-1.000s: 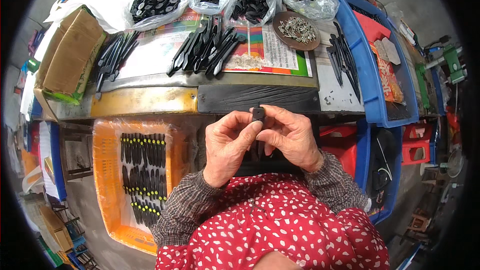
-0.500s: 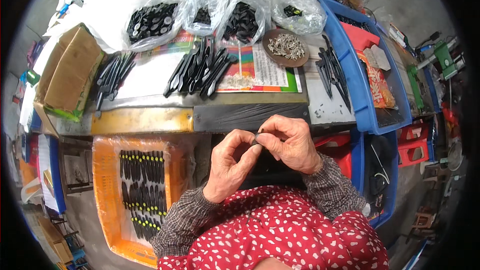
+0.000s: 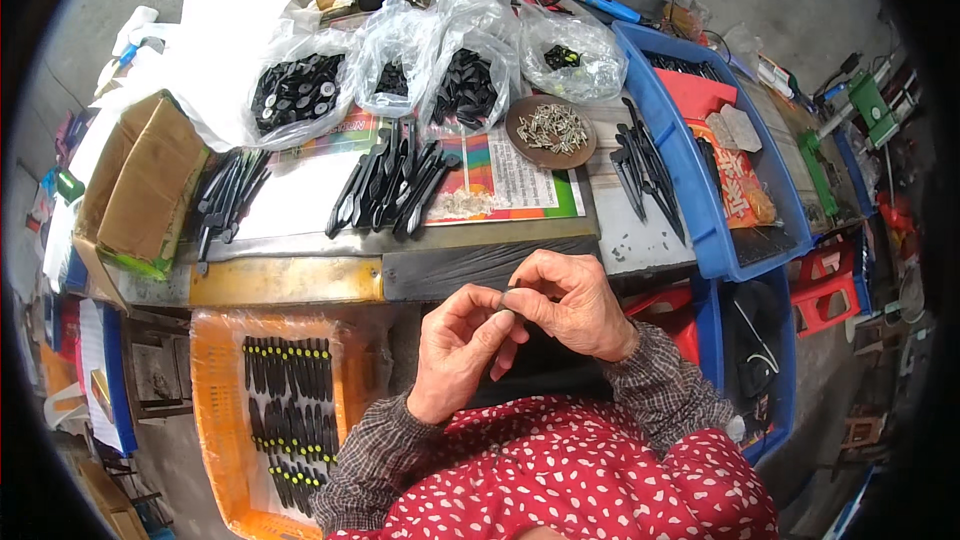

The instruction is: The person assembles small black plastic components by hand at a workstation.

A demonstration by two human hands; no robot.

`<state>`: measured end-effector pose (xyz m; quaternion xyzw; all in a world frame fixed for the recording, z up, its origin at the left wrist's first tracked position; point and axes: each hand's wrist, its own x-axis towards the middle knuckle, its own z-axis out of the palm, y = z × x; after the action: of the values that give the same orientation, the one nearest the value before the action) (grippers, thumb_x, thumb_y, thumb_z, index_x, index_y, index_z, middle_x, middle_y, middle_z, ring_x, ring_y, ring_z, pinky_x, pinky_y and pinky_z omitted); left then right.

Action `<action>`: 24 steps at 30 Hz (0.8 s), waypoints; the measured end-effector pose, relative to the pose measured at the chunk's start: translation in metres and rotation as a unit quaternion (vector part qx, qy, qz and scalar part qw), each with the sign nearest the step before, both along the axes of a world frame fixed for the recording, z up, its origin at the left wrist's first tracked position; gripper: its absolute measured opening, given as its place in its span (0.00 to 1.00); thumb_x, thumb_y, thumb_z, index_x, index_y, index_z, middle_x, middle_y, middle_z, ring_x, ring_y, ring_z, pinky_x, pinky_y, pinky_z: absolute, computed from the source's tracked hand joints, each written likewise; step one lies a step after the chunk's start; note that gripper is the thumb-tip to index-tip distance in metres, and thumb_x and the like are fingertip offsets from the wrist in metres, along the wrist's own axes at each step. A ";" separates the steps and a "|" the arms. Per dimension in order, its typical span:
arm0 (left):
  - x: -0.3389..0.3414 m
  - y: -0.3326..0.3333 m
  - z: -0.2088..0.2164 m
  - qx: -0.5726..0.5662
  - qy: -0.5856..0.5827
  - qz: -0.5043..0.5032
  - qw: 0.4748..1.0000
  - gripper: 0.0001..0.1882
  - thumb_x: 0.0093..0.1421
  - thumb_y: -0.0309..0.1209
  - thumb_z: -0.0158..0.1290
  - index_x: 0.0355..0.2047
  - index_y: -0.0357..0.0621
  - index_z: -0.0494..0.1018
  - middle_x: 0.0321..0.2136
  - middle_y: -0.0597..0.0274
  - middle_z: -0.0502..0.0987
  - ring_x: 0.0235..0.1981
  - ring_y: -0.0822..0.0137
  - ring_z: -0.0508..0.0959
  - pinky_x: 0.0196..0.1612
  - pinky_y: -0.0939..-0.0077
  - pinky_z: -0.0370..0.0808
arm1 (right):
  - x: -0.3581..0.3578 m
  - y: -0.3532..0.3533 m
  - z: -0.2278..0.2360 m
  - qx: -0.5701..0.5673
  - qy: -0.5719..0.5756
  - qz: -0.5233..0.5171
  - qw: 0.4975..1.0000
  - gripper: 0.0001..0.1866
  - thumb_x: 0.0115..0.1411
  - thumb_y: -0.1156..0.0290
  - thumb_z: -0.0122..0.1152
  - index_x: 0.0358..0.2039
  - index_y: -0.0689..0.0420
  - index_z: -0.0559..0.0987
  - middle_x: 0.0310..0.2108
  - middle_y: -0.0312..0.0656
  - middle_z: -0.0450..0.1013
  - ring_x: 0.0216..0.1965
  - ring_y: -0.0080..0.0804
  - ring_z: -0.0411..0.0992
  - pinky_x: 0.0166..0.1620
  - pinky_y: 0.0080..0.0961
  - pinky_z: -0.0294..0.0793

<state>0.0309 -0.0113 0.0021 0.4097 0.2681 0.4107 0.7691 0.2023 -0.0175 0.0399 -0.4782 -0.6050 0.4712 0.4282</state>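
Note:
Just off the front edge of the workbench, my two hands meet in a pinch. A small dark part (image 3: 508,302) shows between the fingertips, mostly covered by them; its kind is too small to make out. My left hand (image 3: 458,345) grips it with thumb and forefinger, the other fingers curled beneath. My right hand (image 3: 575,302) holds the same part from the right, thumb on top. Beyond the hands, slim black handle-like pieces (image 3: 395,180) lie in a pile on a colourful printed sheet. A brown dish (image 3: 520,135) of small metal pins stands to their right.
Plastic bags (image 3: 470,80) of black parts line the back. Loose black strips (image 3: 645,170) lie beside a blue tray (image 3: 715,230). A cardboard box (image 3: 135,175) stands at left, next to more black pieces (image 3: 230,195). Below it, an orange crate (image 3: 215,420) holds rows of black pieces with yellow-green dots.
The bench appears lower in the picture as the view tilts. Both hands keep pinching the small dark part, and the left hand's lower fingers now show beneath it.

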 end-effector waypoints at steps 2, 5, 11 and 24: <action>0.001 0.003 0.003 -0.012 -0.010 -0.003 1.000 0.05 0.64 0.26 0.50 0.37 0.37 0.69 0.25 0.59 0.76 0.17 0.77 0.69 0.17 0.87 0.62 | 0.000 0.001 0.001 -0.014 0.032 0.000 0.999 0.07 0.60 0.74 0.61 0.31 0.65 0.74 0.24 0.34 0.73 0.25 0.13 0.69 0.27 0.14 0.70; -0.001 0.006 0.005 -0.011 -0.009 -0.008 1.000 0.05 0.63 0.25 0.50 0.37 0.37 0.70 0.25 0.58 0.77 0.16 0.77 0.69 0.16 0.87 0.62 | 0.000 0.005 0.001 -0.032 0.052 -0.005 0.998 0.08 0.59 0.73 0.61 0.30 0.65 0.74 0.24 0.35 0.73 0.26 0.14 0.69 0.27 0.15 0.70; -0.005 0.013 0.009 0.000 0.024 0.021 0.999 0.04 0.63 0.25 0.50 0.35 0.36 0.70 0.24 0.59 0.76 0.15 0.78 0.67 0.16 0.87 0.60 | 0.008 0.030 0.025 -0.035 -0.041 0.046 0.997 0.10 0.57 0.70 0.62 0.30 0.65 0.75 0.22 0.40 0.73 0.25 0.19 0.69 0.28 0.21 0.69; -0.023 0.029 0.007 0.039 0.033 0.071 0.996 0.04 0.62 0.25 0.52 0.34 0.37 0.71 0.23 0.60 0.76 0.15 0.79 0.68 0.16 0.88 0.60 | 0.036 0.158 0.030 0.249 -0.345 -0.041 0.904 0.08 0.50 0.72 0.60 0.29 0.64 0.79 0.26 0.48 0.74 0.29 0.43 0.73 0.35 0.35 0.71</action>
<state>0.0075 0.0181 0.0096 0.4330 0.3057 0.4608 0.7118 0.2379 0.1407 0.0703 -0.5132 -0.7921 0.0928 0.3171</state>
